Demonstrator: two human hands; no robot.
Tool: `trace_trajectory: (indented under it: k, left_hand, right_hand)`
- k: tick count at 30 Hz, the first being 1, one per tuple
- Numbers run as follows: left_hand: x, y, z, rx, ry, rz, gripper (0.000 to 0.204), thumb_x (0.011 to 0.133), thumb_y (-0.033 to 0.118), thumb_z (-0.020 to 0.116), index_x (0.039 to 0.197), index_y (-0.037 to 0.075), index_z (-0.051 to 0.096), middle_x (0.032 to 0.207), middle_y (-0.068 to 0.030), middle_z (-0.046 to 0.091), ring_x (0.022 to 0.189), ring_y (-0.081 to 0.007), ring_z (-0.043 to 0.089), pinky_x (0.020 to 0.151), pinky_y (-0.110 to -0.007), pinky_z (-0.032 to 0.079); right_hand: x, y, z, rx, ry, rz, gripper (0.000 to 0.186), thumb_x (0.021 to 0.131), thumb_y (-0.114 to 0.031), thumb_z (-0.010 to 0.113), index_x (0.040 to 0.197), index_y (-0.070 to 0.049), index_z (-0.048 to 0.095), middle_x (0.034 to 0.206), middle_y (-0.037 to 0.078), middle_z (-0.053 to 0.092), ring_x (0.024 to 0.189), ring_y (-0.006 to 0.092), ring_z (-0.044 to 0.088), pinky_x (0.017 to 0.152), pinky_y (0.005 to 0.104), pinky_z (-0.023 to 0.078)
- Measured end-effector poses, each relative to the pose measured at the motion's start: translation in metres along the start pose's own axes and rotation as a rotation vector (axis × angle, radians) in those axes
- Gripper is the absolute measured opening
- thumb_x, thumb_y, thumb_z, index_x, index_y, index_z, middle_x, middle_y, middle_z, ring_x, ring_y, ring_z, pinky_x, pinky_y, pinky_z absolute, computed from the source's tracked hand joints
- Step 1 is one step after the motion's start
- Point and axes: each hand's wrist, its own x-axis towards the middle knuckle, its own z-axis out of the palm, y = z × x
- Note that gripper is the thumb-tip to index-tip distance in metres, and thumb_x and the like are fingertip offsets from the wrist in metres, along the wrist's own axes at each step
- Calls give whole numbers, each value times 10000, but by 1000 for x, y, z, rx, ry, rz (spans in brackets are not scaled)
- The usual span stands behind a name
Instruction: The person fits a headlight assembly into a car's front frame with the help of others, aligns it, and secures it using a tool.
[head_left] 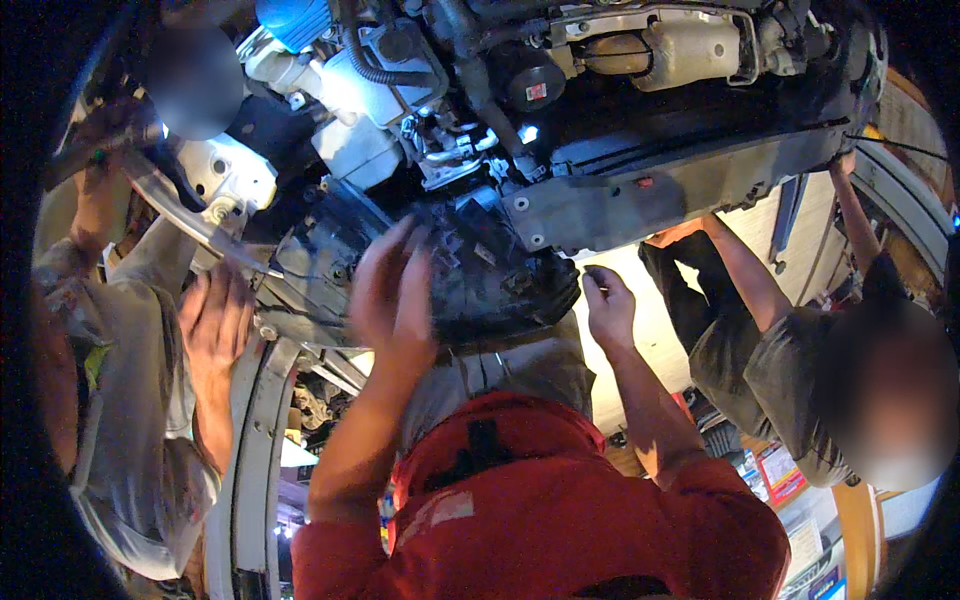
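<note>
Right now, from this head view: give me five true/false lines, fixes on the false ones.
1. The left grip is blurred. True.
2. The right grip is gloved. False: the right grip is bare.
3. The wearer's shirt is red. True.
4. The blue cover shows below both grips. False: the blue cover is near the picture's top edge.
5. The round black part has a label on it. True.
</note>
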Motion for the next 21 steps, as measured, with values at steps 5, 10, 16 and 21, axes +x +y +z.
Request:
trace_trajectory:
  k: [5,10,16,21]
  left_hand:
    - [-48,-44,-157,329,638,0,243,971,175,516,1150,11,537,1126,-131,562,972,-250,556,880,-374,457]
    - [9,-179,-299,-361,595,-464,382,975,370,524,1217,76,557,1217,-92,581,1051,-260,569,937,-374,447]
    - [40,-223,-294,-714,266,-476,410,973,464,467,1192,140,592,1172,-43,627,1051,-248,581,918,-386,466]
    - [35,-249,-318,-809,206,-440,376,975,444,473,1151,144,618,1115,-45,648,995,-243,600,874,-381,484]
  right_hand:
    - [15,60,19,159,22,226,522,898,-290,684,1273,38,528,1205,179,620,1056,247,598,903,363,479]
    - [23,39,40,39,-124,168,489,888,-284,688,1251,13,549,1066,158,676,959,242,640,875,323,489]
    - [35,65,41,152,-180,98,545,851,-245,736,1250,53,515,1146,146,637,1028,229,609,908,344,484]
    - [33,100,43,169,-233,64,568,868,-235,724,1310,7,463,1216,123,596,1098,227,561,982,355,430]
